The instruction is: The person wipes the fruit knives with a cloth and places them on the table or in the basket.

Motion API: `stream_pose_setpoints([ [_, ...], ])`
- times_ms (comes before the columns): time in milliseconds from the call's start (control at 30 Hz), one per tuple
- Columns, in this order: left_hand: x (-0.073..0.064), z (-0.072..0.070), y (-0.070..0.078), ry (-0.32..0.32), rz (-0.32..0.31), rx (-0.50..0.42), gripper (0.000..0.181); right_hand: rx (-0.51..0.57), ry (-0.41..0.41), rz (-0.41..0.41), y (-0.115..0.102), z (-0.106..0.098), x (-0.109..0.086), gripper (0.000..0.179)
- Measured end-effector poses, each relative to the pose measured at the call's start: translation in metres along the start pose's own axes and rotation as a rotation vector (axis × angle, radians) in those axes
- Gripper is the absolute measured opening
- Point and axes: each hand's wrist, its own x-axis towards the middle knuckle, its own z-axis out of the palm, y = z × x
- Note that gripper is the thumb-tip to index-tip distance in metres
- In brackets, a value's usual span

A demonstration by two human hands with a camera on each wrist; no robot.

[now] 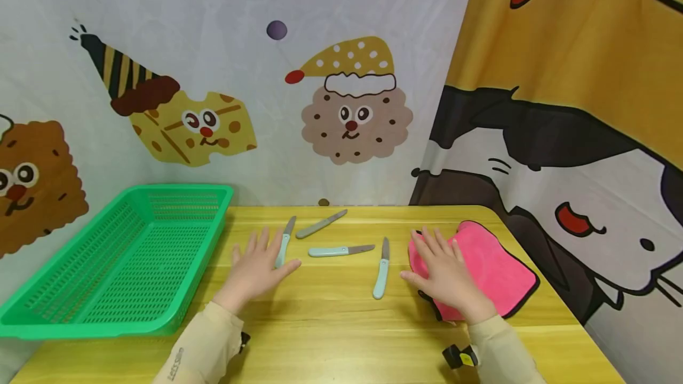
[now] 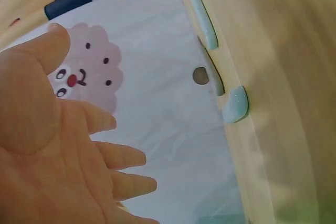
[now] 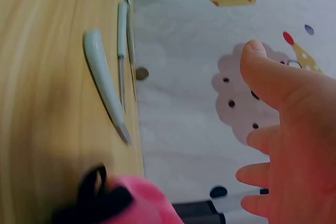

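My left hand (image 1: 256,268) hovers palm down with fingers spread, holding nothing. In the head view it overlaps the handle of one small knife (image 1: 286,242). My right hand (image 1: 445,274), also with straight spread fingers and nothing held, is over a pink cloth (image 1: 493,268) with a black edge. Between the hands lie a knife with a grey-green handle (image 1: 315,228) at the back, a light-blue-handled knife (image 1: 331,251) pointing right, and another light-blue-handled knife (image 1: 380,277) pointing away from me. Both wrist views show an open palm above the tabletop.
A green plastic basket (image 1: 184,289) with slotted walls stands at the left of the wooden table (image 1: 331,336). Behind the table's back edge hangs a printed curtain (image 1: 256,176) with cartoon figures. Small black devices (image 1: 460,357) are strapped at the wrists.
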Motion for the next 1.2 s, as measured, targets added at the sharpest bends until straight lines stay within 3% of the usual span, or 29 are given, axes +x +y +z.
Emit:
stream_pose_setpoints([
  [133,0.020,0.001,-0.004,-0.034,-0.013,-0.022,0.095,0.009,0.027,0.023,0.013,-0.008,-0.001,0.089],
  [300,0.045,0.005,-0.010,-0.082,-0.013,-0.120,0.096,0.037,0.061,0.043,0.028,-0.013,-0.007,0.090],
  [400,0.058,0.011,-0.014,-0.096,-0.047,-0.161,0.091,0.057,0.076,0.057,0.035,-0.016,-0.010,0.090],
  [533,0.071,0.021,-0.019,-0.087,-0.137,-0.128,0.075,0.063,0.094,0.075,0.044,-0.020,-0.013,0.091],
  [733,0.080,0.033,-0.024,-0.088,-0.257,-0.065,0.056,0.066,0.076,0.088,0.054,-0.022,-0.018,0.093],
  [967,0.086,0.042,-0.028,-0.074,-0.267,0.017,0.051,0.083,0.037,0.126,0.070,-0.028,-0.021,0.091],
  [1200,0.090,0.042,-0.027,-0.107,-0.317,0.037,0.016,0.127,-0.028,0.229,0.096,-0.034,-0.023,0.092],
])
